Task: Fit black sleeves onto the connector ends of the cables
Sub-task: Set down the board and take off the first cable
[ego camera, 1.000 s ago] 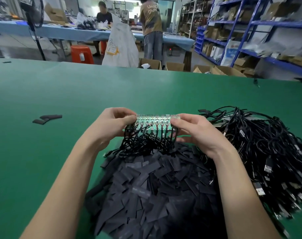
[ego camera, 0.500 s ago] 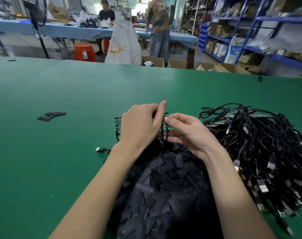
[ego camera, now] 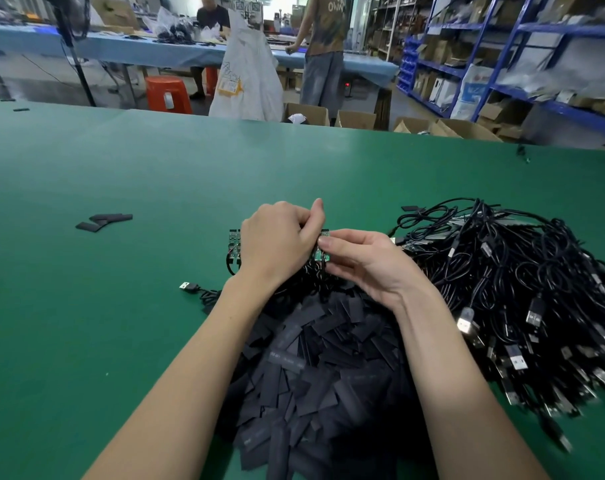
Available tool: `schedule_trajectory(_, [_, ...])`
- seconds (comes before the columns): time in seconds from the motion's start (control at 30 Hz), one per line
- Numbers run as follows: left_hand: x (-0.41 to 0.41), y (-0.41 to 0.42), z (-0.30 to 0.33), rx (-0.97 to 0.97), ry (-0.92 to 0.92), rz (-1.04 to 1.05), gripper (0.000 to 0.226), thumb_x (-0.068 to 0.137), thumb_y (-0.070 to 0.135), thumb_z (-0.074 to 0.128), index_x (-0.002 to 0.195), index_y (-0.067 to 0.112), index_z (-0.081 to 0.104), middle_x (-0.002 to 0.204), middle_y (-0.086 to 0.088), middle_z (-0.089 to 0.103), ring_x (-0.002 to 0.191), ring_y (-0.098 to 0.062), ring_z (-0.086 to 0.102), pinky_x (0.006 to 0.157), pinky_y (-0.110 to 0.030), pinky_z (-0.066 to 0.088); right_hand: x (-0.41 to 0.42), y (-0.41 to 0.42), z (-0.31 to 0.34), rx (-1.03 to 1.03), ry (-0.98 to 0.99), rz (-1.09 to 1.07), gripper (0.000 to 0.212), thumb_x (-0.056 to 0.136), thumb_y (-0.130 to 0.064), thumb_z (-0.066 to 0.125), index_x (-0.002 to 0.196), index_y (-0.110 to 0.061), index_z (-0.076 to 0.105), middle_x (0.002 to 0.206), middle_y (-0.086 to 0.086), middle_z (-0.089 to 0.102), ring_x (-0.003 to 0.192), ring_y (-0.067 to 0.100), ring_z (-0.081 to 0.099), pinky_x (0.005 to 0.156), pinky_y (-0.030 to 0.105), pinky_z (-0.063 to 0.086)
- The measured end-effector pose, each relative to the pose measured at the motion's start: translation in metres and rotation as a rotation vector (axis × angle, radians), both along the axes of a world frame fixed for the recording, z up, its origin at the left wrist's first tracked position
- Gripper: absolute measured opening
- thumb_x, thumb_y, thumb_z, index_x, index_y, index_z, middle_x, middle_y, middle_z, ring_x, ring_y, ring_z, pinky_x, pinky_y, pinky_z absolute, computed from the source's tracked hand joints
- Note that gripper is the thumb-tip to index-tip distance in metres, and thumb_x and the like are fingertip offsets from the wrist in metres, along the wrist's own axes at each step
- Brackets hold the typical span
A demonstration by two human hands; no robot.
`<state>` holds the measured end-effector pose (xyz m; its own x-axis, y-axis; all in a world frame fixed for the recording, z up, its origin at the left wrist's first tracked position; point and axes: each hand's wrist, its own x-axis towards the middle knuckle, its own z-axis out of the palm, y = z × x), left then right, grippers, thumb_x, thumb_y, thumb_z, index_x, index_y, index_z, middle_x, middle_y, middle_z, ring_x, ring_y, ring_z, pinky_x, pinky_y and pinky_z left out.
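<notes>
A strip of small green circuit boards [ego camera: 234,241] with black cables soldered on is held just above the green table [ego camera: 121,306]. My left hand [ego camera: 280,244] curls over the strip's middle and hides most of it. My right hand [ego camera: 360,261] pinches the strip's right end board [ego camera: 322,255] between thumb and fingers. A heap of flat black sleeves [ego camera: 315,368] lies directly below both hands. The cables from the strip hang down into that heap.
A big tangle of black USB cables [ego camera: 522,299] lies to the right. One loose USB plug [ego camera: 188,286] rests left of the heap. A few sleeves [ego camera: 103,221] lie at the far left. Beyond the table are cardboard boxes [ego camera: 356,119], a white bag, shelving and two people.
The strip was first held by its two ends. My left hand then slid right over its middle, and both hands now work at its right end. The view has tilted down slightly.
</notes>
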<state>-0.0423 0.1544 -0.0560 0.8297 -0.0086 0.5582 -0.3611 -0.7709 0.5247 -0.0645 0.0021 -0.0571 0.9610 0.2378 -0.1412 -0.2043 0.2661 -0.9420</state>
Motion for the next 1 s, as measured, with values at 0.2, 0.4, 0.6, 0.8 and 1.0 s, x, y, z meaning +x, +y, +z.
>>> schedule_trajectory(0.2, [0.002, 0.007, -0.001, -0.103, 0.003, -0.034, 0.063, 0.097, 0.056, 0.042, 0.056, 0.007, 0.044, 0.045, -0.002, 0.041, 0.047, -0.021, 0.039, 0.053, -0.03, 0.038, -0.004, -0.001, 0.0, 0.058, 0.02, 0.055, 0.008, 0.068, -0.015, 0.085, 0.07, -0.021, 0.081, 0.078, -0.004, 0.074, 0.069, 0.007, 0.07, 0.064, 0.02, 0.056])
schedule_trajectory(0.4, [-0.002, 0.045, 0.002, -0.306, 0.073, -0.057, 0.072, 0.1, 0.058, 0.04, 0.055, 0.007, 0.064, 0.051, 0.002, 0.065, 0.056, -0.023, 0.065, 0.071, -0.041, 0.057, -0.013, -0.014, 0.018, 0.215, -0.104, -0.094, 0.009, 0.073, -0.014, 0.083, 0.075, -0.022, 0.081, 0.086, 0.0, 0.075, 0.082, 0.023, 0.076, 0.071, 0.03, 0.061])
schedule_trajectory(0.6, [-0.008, 0.089, 0.007, -0.313, 0.19, 0.064, 0.08, 0.104, 0.058, 0.038, 0.082, -0.015, 0.063, 0.058, -0.02, 0.055, 0.054, -0.033, 0.048, 0.063, -0.038, 0.045, -0.027, -0.02, 0.054, 0.322, -0.275, -0.289, 0.008, 0.085, -0.012, 0.074, 0.09, -0.016, 0.069, 0.086, 0.001, 0.074, 0.082, 0.02, 0.074, 0.066, 0.025, 0.059])
schedule_trajectory(0.8, [-0.025, 0.09, 0.026, -0.296, 0.325, 0.014, 0.07, 0.102, 0.064, 0.033, 0.068, 0.017, 0.072, 0.07, 0.003, 0.071, 0.066, -0.009, 0.062, 0.067, -0.029, 0.043, -0.034, -0.015, 0.062, 0.263, -0.325, -0.331, 0.007, 0.092, -0.013, 0.071, 0.095, -0.017, 0.066, 0.086, -0.002, 0.072, 0.081, 0.018, 0.073, 0.069, 0.027, 0.059])
schedule_trajectory(1.0, [-0.052, 0.06, 0.056, 0.334, 0.29, -0.317, 0.04, 0.084, 0.072, 0.059, 0.106, 0.04, 0.068, 0.095, 0.025, 0.068, 0.097, 0.003, 0.062, 0.082, -0.031, 0.052, -0.03, -0.001, 0.05, 0.256, -0.249, -0.317, 0.005, 0.094, -0.014, 0.07, 0.096, -0.017, 0.067, 0.082, -0.003, 0.072, 0.077, 0.017, 0.073, 0.063, 0.026, 0.058])
